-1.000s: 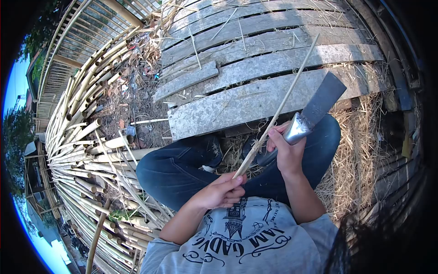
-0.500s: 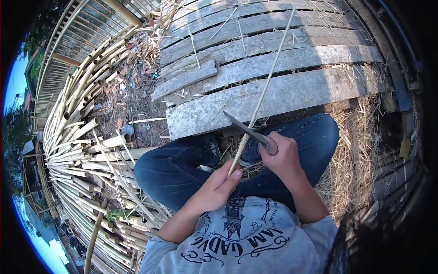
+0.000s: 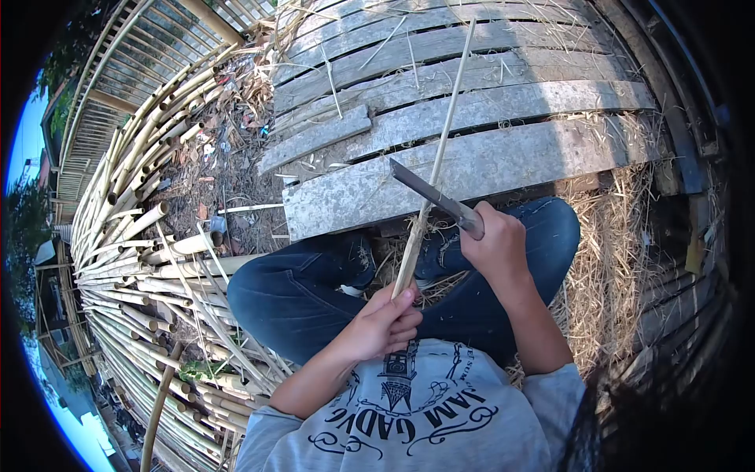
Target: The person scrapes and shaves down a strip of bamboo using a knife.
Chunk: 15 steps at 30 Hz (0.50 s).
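So there's a big grey slatted wooden platform (image 3: 346, 203) up front, round yellowish bamboo poles (image 3: 148, 224) heaped left, blue-jeaned legs (image 3: 275, 295) folded below. The long pale bamboo strip (image 3: 447, 134) pokes out past the left hand (image 3: 385, 321), closed snugly round its near end; right hand's (image 3: 497, 242) fisted on the dark metal knife (image 3: 417, 182), blade crossing it.

Bamboo poles (image 3: 185, 248) piled L, many cut ends facing ctr. Bamboo fence (image 3: 114, 102) far L. Slatted wood platform (image 3: 503, 161) far ctr, w/ loose short plank (image 3: 314, 141) on its L part. Straw-like shavings (image 3: 602, 267) heaped R. Ground debris (image 3: 224, 161) btwn poles & platform.
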### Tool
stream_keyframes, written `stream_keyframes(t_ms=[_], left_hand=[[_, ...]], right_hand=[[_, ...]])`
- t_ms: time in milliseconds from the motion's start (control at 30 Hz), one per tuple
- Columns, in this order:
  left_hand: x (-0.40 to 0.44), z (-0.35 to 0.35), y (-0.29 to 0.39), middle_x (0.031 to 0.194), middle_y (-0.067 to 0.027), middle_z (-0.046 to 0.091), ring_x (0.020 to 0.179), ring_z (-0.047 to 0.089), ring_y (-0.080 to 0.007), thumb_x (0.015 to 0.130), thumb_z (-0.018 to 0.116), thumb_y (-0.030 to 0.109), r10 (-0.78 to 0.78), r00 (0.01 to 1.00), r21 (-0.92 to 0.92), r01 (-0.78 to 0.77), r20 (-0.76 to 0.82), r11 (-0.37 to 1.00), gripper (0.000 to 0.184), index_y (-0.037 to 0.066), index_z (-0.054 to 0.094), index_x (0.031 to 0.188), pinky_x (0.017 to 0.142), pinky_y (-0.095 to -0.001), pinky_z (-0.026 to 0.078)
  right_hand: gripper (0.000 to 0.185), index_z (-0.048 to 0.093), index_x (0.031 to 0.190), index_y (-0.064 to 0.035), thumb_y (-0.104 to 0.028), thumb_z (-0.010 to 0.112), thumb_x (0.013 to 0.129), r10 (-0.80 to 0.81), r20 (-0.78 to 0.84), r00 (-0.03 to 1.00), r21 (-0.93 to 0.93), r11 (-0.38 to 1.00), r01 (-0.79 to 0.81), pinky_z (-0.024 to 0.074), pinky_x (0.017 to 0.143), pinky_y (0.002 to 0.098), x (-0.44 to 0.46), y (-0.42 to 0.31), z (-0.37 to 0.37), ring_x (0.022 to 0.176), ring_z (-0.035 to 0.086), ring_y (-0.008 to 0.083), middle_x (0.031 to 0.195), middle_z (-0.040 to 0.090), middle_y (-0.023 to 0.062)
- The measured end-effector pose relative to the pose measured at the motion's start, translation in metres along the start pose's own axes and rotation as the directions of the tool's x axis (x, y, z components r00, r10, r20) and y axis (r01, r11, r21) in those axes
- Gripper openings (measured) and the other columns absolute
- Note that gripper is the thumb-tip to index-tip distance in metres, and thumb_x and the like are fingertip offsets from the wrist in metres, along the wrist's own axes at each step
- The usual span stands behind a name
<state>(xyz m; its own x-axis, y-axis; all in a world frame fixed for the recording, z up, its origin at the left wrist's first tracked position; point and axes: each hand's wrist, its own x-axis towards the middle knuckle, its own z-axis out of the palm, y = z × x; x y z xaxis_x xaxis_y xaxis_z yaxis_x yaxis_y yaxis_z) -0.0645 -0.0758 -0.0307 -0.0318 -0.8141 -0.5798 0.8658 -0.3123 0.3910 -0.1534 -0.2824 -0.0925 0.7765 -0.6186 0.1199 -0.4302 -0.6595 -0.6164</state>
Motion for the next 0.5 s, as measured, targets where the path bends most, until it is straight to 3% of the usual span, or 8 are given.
stream_keyframes(t_ms=[67, 200, 300, 367, 433, 500], left_hand=[[-0.001, -0.003, 0.001, 0.062, 0.0068, 0.026, 0.048, 0.022, -0.0039, 0.107, 0.040, 0.039, -0.040, 0.998, -0.089, 0.044, 0.045, 0.995, 0.023, 0.018, 0.039, 0.096, 0.040, -0.0207, 0.018], [-0.003, 0.001, -0.002, 0.062, 0.0069, 0.025, 0.047, 0.022, -0.0037, 0.107, 0.039, 0.040, -0.005, 1.000, -0.017, 0.005, 0.017, 1.000, 0.024, 0.018, 0.039, 0.095, 0.039, -0.0206, 0.018], [-0.001, 0.001, -0.001, 0.061, 0.0070, 0.024, 0.046, 0.021, -0.0037, 0.107, 0.039, 0.040, 0.014, 0.995, 0.007, -0.014, -0.097, 1.000, 0.024, 0.018, 0.038, 0.095, 0.038, -0.0204, 0.017], [-0.009, 0.002, 0.000, 0.061, 0.0071, 0.024, 0.045, 0.020, -0.0037, 0.107, 0.039, 0.039, -0.005, 1.000, -0.026, 0.006, 0.025, 1.000, 0.023, 0.019, 0.039, 0.095, 0.038, -0.0205, 0.017], [-0.003, -0.003, -0.003, 0.061, 0.0072, 0.024, 0.046, 0.020, -0.0037, 0.107, 0.039, 0.039, -0.003, 1.000, -0.028, 0.002, -0.020, 1.000, 0.023, 0.019, 0.039, 0.095, 0.038, -0.0205, 0.017], [0.001, -0.003, -0.001, 0.061, 0.0073, 0.024, 0.046, 0.020, -0.0037, 0.107, 0.039, 0.039, -0.005, 0.997, -0.025, 0.003, -0.077, 1.000, 0.023, 0.019, 0.039, 0.095, 0.038, -0.0205, 0.017]], right_hand=[[0.019, 0.055, 0.076, -0.0064, -0.012, 0.071, 0.069, -0.059, 0.040, 0.997, 0.016, 0.998, 0.058, 0.0503, 0.058, 0.0473, -0.015, -0.013, 0.001, 0.063, 0.064, 0.0372, 0.067, 0.063, 0.0144], [0.022, 0.053, 0.077, -0.0061, -0.010, 0.072, 0.066, -0.053, 0.077, 0.996, -0.080, 0.995, 0.060, 0.0510, 0.059, 0.0457, -0.007, 0.008, -0.005, 0.067, 0.065, 0.0356, 0.067, 0.062, 0.0124], [0.023, 0.054, 0.078, -0.0062, -0.010, 0.073, 0.065, -0.093, 0.097, 0.991, -0.034, 0.995, 0.097, 0.0506, 0.058, 0.0453, -0.014, -0.009, -0.008, 0.066, 0.065, 0.0349, 0.067, 0.062, 0.0122], [0.020, 0.056, 0.079, -0.0063, -0.010, 0.071, 0.067, -0.132, 0.048, 0.990, -0.044, 0.990, 0.135, 0.0512, 0.059, 0.0462, -0.004, 0.011, -0.007, 0.065, 0.065, 0.0357, 0.068, 0.063, 0.0131], [0.022, 0.056, 0.080, -0.0060, -0.012, 0.073, 0.066, -0.029, 0.089, 0.996, -0.175, 0.984, 0.044, 0.0512, 0.059, 0.0455, 0.006, 0.024, -0.010, 0.066, 0.065, 0.0355, 0.069, 0.063, 0.0133], [0.025, 0.056, 0.080, -0.0060, -0.012, 0.074, 0.064, -0.099, 0.104, 0.990, -0.017, 0.995, 0.101, 0.0511, 0.059, 0.0448, -0.008, 0.003, -0.006, 0.066, 0.066, 0.0350, 0.068, 0.063, 0.0133]])
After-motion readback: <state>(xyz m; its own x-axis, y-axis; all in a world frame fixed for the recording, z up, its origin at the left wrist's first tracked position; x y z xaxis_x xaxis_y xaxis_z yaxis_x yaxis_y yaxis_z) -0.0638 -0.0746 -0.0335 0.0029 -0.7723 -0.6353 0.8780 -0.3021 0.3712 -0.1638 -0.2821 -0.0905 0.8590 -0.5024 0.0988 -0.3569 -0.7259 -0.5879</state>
